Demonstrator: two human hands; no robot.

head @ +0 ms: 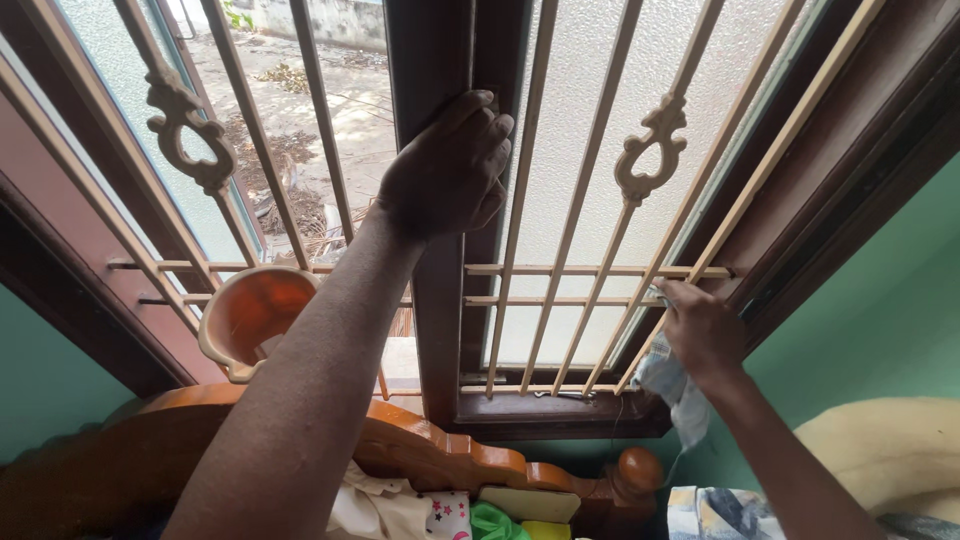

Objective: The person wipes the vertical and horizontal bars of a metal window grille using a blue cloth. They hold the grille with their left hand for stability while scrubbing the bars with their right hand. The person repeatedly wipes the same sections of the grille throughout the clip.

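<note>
Gripping the brown window frame post (pixel 440 60) at centre, my left hand (pixel 447 165) has fingers wrapped around its edge; my right hand (pixel 700 330) pinches a pale cloth (pixel 668 380) against the grille bars (pixel 590 270), low right.

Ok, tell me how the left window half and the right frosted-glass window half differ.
The left window half stands open, showing the sunlit ground outside; the right frosted-glass window half is shut, showing only pale blur. The left hand grips the dark brown wooden centre post between them; the right hand presses a light blue cloth to the right half's grille. Both share cream metal bars with a scroll ornament.
</note>
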